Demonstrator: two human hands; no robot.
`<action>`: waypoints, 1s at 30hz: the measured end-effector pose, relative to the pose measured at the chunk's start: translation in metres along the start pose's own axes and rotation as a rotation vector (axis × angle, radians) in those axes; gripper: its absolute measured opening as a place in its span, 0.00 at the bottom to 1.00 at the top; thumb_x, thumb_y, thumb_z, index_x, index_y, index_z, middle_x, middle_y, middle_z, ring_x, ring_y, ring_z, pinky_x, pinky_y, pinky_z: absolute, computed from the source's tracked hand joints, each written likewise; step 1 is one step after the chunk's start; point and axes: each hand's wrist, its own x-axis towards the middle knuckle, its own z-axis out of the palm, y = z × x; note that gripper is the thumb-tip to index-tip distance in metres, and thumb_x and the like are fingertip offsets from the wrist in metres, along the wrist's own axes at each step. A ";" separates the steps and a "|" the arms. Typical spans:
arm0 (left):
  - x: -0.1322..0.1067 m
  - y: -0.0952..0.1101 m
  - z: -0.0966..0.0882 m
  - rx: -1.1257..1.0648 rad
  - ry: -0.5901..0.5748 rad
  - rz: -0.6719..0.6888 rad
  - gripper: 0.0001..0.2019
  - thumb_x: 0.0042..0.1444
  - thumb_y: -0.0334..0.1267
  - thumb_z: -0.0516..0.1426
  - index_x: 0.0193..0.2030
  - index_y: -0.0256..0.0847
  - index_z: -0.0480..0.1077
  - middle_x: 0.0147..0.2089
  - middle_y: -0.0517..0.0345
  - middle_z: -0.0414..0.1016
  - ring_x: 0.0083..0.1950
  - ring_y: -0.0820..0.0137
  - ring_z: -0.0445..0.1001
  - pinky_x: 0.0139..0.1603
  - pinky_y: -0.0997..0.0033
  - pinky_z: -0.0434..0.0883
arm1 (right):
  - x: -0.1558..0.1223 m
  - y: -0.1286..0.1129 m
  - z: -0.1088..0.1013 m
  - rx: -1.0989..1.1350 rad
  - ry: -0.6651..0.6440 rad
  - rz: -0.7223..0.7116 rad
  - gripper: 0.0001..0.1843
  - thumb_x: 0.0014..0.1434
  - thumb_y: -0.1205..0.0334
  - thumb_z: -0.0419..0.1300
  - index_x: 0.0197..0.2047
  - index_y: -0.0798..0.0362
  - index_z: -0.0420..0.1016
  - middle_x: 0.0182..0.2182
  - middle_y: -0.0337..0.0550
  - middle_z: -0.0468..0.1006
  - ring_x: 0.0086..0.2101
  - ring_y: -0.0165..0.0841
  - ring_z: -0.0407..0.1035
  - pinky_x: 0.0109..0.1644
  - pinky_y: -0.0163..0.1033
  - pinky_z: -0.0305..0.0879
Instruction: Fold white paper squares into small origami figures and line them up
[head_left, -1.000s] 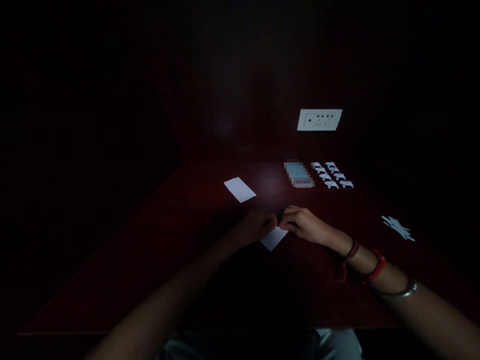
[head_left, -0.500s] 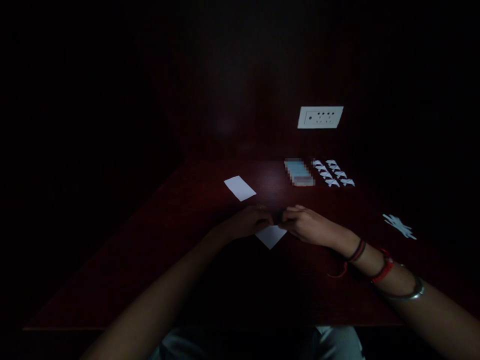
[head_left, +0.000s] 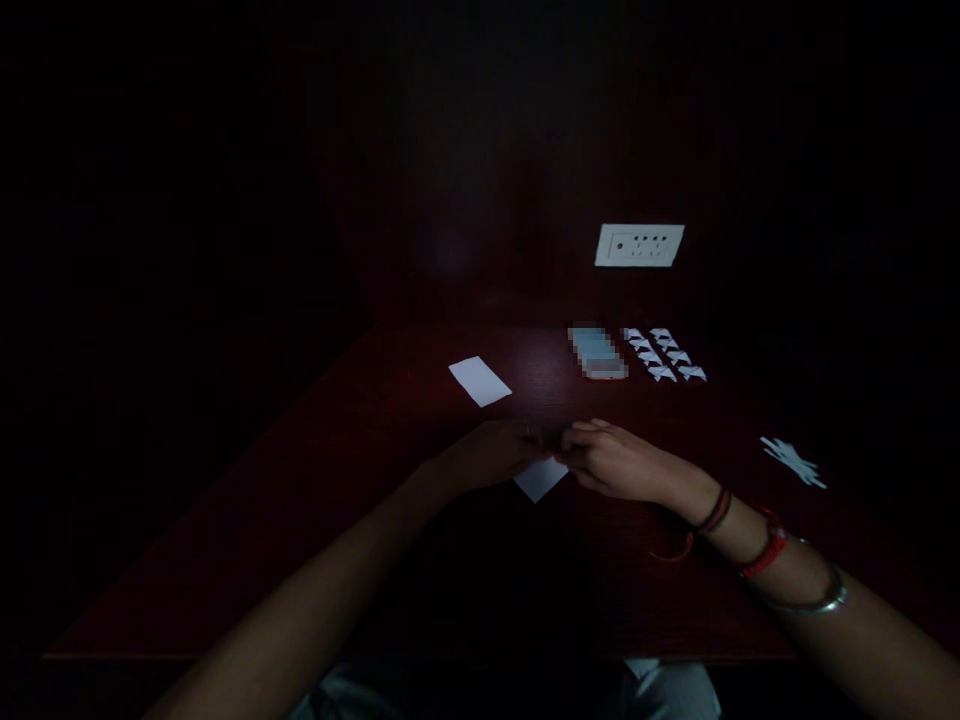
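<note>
A white sheet of paper (head_left: pixel 538 482) lies on the dark red table in front of me, one corner pointing toward me. My left hand (head_left: pixel 501 452) grips its left far side with curled fingers. From the other side, my right hand (head_left: pixel 609 458) pinches the paper close to the left fingertips. The hands cover the far part of the sheet, so any fold there is hard to make out. Just beyond my left hand lies another white sheet of paper (head_left: pixel 481 381), flat and apart from both hands.
A blurred-out phone-like object (head_left: pixel 598 352) lies at the back of the table (head_left: pixel 420 580). Beside it are two rows of small folded paper pieces (head_left: pixel 661 356). Thin pale strips (head_left: pixel 793 462) form a pile at the right. A socket panel (head_left: pixel 640 245) is on the wall behind.
My fingertips have come a little closer together over the paper's far edge, and less of the sheet shows. The whole view has shifted slightly.
</note>
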 end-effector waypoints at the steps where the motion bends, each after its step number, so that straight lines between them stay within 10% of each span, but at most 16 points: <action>1: 0.000 0.001 0.000 0.023 -0.003 -0.002 0.11 0.53 0.32 0.48 0.41 0.46 0.65 0.40 0.59 0.65 0.41 0.73 0.63 0.41 0.74 0.59 | 0.000 0.000 -0.001 0.016 0.000 0.006 0.12 0.51 0.66 0.49 0.37 0.55 0.70 0.32 0.46 0.66 0.36 0.33 0.58 0.40 0.40 0.55; 30: -0.004 0.009 0.005 0.121 -0.026 -0.111 0.13 0.50 0.36 0.49 0.44 0.43 0.62 0.40 0.58 0.61 0.39 0.72 0.62 0.38 0.73 0.61 | -0.002 0.016 0.009 0.460 0.052 0.242 0.07 0.48 0.66 0.54 0.33 0.56 0.68 0.30 0.42 0.68 0.31 0.27 0.62 0.35 0.32 0.58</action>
